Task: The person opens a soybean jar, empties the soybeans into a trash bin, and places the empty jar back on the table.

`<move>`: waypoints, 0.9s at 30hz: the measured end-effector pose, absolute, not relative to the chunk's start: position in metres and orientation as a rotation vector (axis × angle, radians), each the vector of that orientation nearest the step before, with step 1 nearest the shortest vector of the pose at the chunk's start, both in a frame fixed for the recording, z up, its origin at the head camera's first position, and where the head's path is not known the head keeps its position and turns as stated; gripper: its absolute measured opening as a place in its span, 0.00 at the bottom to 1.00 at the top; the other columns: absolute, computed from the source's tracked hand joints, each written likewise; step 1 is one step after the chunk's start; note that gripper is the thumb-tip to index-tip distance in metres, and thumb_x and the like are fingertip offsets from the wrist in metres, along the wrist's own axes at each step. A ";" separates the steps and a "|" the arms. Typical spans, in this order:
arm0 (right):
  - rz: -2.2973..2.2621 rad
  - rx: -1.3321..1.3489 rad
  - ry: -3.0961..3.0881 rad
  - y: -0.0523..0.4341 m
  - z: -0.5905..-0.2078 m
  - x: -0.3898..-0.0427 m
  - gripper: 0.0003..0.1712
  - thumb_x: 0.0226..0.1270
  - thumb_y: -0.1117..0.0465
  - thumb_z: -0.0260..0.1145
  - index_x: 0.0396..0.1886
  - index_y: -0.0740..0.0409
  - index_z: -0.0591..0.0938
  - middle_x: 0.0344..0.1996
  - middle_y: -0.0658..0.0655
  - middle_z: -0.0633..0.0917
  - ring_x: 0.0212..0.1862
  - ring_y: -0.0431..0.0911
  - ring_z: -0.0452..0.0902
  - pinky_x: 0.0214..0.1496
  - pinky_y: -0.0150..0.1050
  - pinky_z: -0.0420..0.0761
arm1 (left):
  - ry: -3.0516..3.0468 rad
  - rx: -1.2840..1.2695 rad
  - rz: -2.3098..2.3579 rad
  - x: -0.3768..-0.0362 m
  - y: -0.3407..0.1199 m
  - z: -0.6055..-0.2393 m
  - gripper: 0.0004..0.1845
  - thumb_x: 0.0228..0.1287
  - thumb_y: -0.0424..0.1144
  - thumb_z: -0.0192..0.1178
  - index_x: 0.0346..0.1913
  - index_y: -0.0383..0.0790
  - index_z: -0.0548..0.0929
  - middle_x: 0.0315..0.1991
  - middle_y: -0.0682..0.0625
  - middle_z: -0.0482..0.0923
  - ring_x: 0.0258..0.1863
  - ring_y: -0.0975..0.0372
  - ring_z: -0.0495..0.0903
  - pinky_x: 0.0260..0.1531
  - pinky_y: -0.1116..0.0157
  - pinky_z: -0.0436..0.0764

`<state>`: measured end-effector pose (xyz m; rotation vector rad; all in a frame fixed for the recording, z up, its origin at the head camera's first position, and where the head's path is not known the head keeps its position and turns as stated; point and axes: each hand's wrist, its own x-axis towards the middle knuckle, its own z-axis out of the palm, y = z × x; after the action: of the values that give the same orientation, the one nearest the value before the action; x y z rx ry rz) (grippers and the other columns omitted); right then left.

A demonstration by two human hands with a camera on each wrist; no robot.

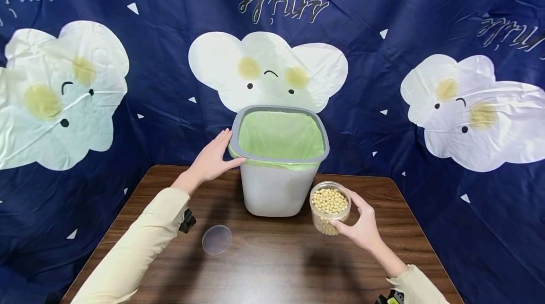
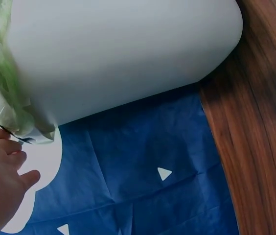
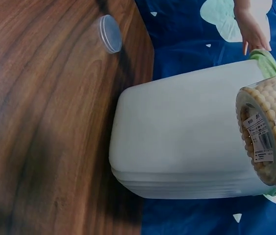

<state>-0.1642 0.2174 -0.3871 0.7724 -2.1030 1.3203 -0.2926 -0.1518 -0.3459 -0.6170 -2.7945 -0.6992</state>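
Observation:
A light grey trash bin (image 1: 274, 190) with a darker grey rim stands at the far side of the table, lined with a green plastic bag (image 1: 281, 136). My left hand (image 1: 210, 159) rests against the left side of its rim, fingers extended and thumb near the front corner. Right of the bin, my right hand (image 1: 362, 226) grips a clear round jar (image 1: 329, 204) nearly full of pale yellow soybean-like beads. The jar is uncovered and held above the table; its labelled base (image 3: 259, 137) shows in the right wrist view.
A clear round lid (image 1: 217, 239) lies on the dark wooden table (image 1: 264, 271), front left of the bin. Behind and beside the table hangs a navy cloth (image 1: 366, 76) with white clouds and triangles.

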 end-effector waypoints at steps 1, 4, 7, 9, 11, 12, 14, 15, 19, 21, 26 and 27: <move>1.309 0.772 -2.103 0.218 -0.384 -0.165 0.39 0.27 0.77 0.71 0.49 0.82 0.71 0.44 0.76 0.76 0.51 0.36 0.72 0.51 0.23 0.71 | -2.795 -0.612 -0.697 -0.293 -0.151 -0.346 0.52 0.54 0.66 0.52 0.69 0.31 0.49 0.70 0.39 0.44 0.69 0.51 0.44 0.65 0.51 0.51; 1.272 0.773 -2.099 0.221 -0.375 -0.167 0.39 0.26 0.78 0.71 0.49 0.82 0.71 0.44 0.76 0.76 0.51 0.35 0.72 0.51 0.23 0.70 | -2.796 -0.606 -0.699 -0.293 -0.151 -0.345 0.52 0.55 0.67 0.51 0.69 0.31 0.48 0.70 0.39 0.44 0.69 0.51 0.43 0.65 0.52 0.50; 1.239 0.774 -2.085 0.224 -0.365 -0.171 0.39 0.25 0.78 0.70 0.48 0.82 0.71 0.43 0.77 0.76 0.50 0.34 0.71 0.50 0.22 0.69 | -2.797 -0.612 -0.704 -0.293 -0.150 -0.346 0.52 0.56 0.66 0.50 0.69 0.29 0.47 0.70 0.38 0.43 0.69 0.49 0.44 0.65 0.51 0.50; 1.233 0.776 -2.068 0.227 -0.358 -0.174 0.39 0.24 0.80 0.70 0.48 0.83 0.71 0.41 0.78 0.76 0.48 0.34 0.72 0.48 0.21 0.70 | -2.802 -0.608 -0.709 -0.292 -0.150 -0.346 0.52 0.56 0.66 0.50 0.69 0.30 0.46 0.70 0.38 0.43 0.69 0.50 0.44 0.65 0.52 0.50; 1.225 0.763 -2.057 0.229 -0.351 -0.178 0.39 0.24 0.80 0.70 0.47 0.83 0.71 0.41 0.78 0.76 0.47 0.34 0.72 0.47 0.20 0.70 | -2.808 -0.603 -0.714 -0.291 -0.150 -0.345 0.52 0.56 0.66 0.50 0.69 0.30 0.46 0.70 0.38 0.43 0.69 0.50 0.44 0.65 0.52 0.50; 1.212 0.753 -2.053 0.230 -0.347 -0.180 0.39 0.24 0.80 0.70 0.47 0.83 0.72 0.40 0.78 0.76 0.46 0.33 0.72 0.47 0.20 0.70 | -2.813 -0.597 -0.712 -0.291 -0.149 -0.345 0.51 0.56 0.66 0.50 0.70 0.31 0.46 0.70 0.39 0.43 0.69 0.50 0.44 0.65 0.52 0.50; 1.205 0.734 -2.056 0.232 -0.340 -0.184 0.38 0.24 0.80 0.70 0.47 0.83 0.72 0.40 0.77 0.77 0.45 0.33 0.72 0.46 0.19 0.70 | -2.823 -0.586 -0.713 -0.291 -0.149 -0.345 0.51 0.56 0.67 0.50 0.70 0.31 0.47 0.70 0.39 0.44 0.69 0.51 0.44 0.65 0.52 0.51; 1.187 0.720 -2.063 0.233 -0.336 -0.187 0.38 0.25 0.80 0.71 0.47 0.82 0.72 0.41 0.77 0.77 0.45 0.32 0.72 0.46 0.19 0.70 | -2.829 -0.580 -0.715 -0.291 -0.149 -0.345 0.51 0.56 0.67 0.50 0.70 0.32 0.47 0.70 0.39 0.44 0.69 0.51 0.44 0.65 0.52 0.51; 1.133 0.670 -2.099 0.238 -0.325 -0.197 0.38 0.26 0.79 0.72 0.47 0.81 0.73 0.42 0.75 0.77 0.44 0.30 0.71 0.44 0.17 0.70 | -2.846 -0.556 -0.717 -0.289 -0.150 -0.343 0.51 0.55 0.67 0.50 0.70 0.33 0.48 0.70 0.39 0.44 0.69 0.51 0.45 0.64 0.51 0.52; 1.087 0.650 -2.118 0.242 -0.323 -0.205 0.38 0.26 0.78 0.73 0.48 0.78 0.74 0.42 0.73 0.78 0.44 0.30 0.71 0.42 0.16 0.69 | -2.856 -0.547 -0.718 -0.289 -0.150 -0.342 0.51 0.55 0.67 0.50 0.70 0.34 0.49 0.71 0.40 0.45 0.69 0.51 0.46 0.64 0.51 0.53; 0.961 0.619 -2.147 0.256 -0.323 -0.234 0.42 0.26 0.71 0.77 0.51 0.69 0.76 0.44 0.66 0.80 0.43 0.33 0.71 0.39 0.15 0.68 | -2.886 -0.537 -0.739 -0.289 -0.152 -0.336 0.52 0.52 0.68 0.53 0.70 0.34 0.51 0.70 0.39 0.47 0.68 0.49 0.49 0.63 0.49 0.55; 0.939 0.616 -2.152 0.258 -0.323 -0.239 0.42 0.26 0.68 0.78 0.52 0.68 0.76 0.45 0.65 0.80 0.43 0.36 0.72 0.39 0.15 0.68 | -2.893 -0.534 -0.745 -0.289 -0.152 -0.335 0.53 0.51 0.68 0.53 0.70 0.34 0.51 0.70 0.39 0.47 0.68 0.48 0.50 0.62 0.49 0.55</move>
<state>-0.2395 0.2578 -0.3230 0.6155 -2.1524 0.9390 -0.2886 -0.1524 -0.3347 -0.5335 -2.8925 -0.7448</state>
